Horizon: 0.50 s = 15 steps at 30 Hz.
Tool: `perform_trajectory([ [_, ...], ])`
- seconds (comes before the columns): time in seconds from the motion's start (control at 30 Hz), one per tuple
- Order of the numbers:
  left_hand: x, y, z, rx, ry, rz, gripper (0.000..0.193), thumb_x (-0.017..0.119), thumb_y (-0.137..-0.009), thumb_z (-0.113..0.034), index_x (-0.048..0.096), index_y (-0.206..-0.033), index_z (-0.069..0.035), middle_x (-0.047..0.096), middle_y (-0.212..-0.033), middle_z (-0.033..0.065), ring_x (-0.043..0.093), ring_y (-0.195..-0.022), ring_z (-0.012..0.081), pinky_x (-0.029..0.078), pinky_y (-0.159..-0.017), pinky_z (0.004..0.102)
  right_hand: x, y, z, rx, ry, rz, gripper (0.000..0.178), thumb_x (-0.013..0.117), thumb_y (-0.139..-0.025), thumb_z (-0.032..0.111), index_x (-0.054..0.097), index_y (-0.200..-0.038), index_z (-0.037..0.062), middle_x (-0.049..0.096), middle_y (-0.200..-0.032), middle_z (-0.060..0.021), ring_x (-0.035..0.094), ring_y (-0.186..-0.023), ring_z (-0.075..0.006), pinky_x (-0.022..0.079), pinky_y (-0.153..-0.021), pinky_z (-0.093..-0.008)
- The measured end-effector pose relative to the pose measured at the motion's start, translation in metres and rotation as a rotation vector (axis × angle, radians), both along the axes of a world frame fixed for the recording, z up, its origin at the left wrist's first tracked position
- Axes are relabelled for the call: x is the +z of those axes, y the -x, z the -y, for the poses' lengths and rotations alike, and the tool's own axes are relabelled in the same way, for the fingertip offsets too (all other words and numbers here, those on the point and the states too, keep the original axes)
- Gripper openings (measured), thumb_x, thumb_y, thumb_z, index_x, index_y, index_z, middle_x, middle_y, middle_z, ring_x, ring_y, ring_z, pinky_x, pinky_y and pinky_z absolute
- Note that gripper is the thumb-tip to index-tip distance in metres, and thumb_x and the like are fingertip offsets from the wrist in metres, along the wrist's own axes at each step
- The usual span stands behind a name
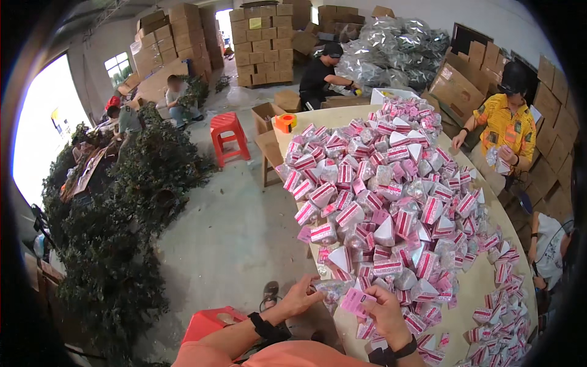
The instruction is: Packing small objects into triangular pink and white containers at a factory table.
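Note:
At the near edge of the table, my left hand point(301, 298) pinches a clear plastic bag point(332, 290) whose contents I cannot make out. To its right, my right hand point(387, 315) grips a pink printed card point(356, 302) between thumb and fingers, beside the bag. Beyond both hands lies a large heap of small clear-wrapped packs point(373, 202) with pink and white labels, some labels folded into triangles. Dark bands circle both my wrists.
The pale table point(489, 287) curves away, with more packs point(504, 306) along its right side. An orange tape dispenser point(285, 123) sits at the far left corner. Red stools point(227, 136) stand on the floor; dark greenery point(116, 226) is piled left. Co-workers point(505, 122) are around the table.

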<state>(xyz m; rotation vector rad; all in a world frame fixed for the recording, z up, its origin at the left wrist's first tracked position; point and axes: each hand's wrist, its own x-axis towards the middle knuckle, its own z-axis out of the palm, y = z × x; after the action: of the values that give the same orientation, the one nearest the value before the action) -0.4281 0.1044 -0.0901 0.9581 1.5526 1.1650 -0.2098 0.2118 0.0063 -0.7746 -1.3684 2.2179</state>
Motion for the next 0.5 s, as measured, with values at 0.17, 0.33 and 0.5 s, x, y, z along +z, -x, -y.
perform_trajectory([
  [0.17, -0.010, 0.063, -0.020, -0.096, 0.013, 0.010, 0.061, 0.065, -0.084, -0.034, 0.040, -0.127, 0.002, 0.057, -0.107, 0.0136, 0.058, -0.094, 0.0196, 0.047, -0.082, 0.0323, -0.004, 0.058, -0.011, -0.068, 0.018, 0.107, 0.015, 0.060, -0.084, 0.006, 0.056, -0.097, -0.0018, 0.062, -0.077, -0.0091, 0.060, -0.061, -0.0140, 0.049, -0.052, -0.0259],
  [0.33, -0.031, 0.181, -0.022, -0.033, 0.083, 0.027, 0.059, 0.068, -0.082, -0.028, 0.043, -0.126, 0.002, 0.057, -0.108, 0.0129, 0.058, -0.093, 0.0186, 0.048, -0.080, 0.0319, -0.015, 0.144, -0.026, -0.078, 0.022, 0.147, 0.014, 0.059, -0.087, 0.007, 0.057, -0.096, -0.0031, 0.062, -0.074, -0.0085, 0.060, -0.056, -0.0142, 0.047, -0.050, -0.0249],
  [0.5, -0.036, 0.285, -0.011, 0.026, 0.152, 0.006, 0.052, 0.068, -0.081, -0.021, 0.044, -0.121, 0.002, 0.057, -0.105, 0.0121, 0.057, -0.089, 0.0155, 0.048, -0.078, 0.0303, -0.024, 0.223, -0.043, -0.143, 0.107, 0.135, 0.015, 0.059, -0.086, 0.006, 0.057, -0.098, -0.0036, 0.061, -0.076, -0.0092, 0.060, -0.056, -0.0158, 0.048, -0.049, -0.0266],
])
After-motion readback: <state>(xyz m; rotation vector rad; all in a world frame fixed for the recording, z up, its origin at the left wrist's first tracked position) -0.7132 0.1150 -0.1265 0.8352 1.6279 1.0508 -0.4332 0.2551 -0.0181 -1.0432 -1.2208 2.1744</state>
